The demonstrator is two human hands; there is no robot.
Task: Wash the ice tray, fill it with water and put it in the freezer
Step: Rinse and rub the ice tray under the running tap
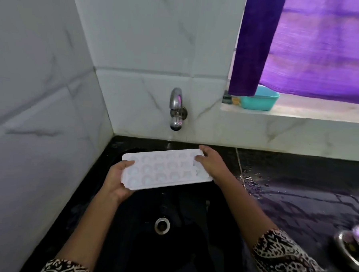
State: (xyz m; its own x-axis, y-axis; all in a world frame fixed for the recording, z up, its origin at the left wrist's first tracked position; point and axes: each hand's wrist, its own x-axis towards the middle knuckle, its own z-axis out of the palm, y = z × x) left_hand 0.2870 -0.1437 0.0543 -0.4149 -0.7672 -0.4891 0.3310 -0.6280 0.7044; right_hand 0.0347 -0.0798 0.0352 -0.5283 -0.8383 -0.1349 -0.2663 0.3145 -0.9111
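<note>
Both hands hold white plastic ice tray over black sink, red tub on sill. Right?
No: head view shows a teal plastic tub on the sill. The left hand and right hand hold the white plastic ice tray over the black sink.

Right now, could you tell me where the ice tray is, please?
In the head view, the ice tray is centre frame, held over the black sink below the tap, left hand gripping its left end, right hand its right end.

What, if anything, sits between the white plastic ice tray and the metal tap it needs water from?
Nothing visible does. The left hand and right hand grip the white plastic ice tray by its ends over the black sink; only open air lies between it and the metal wall tap.
</note>
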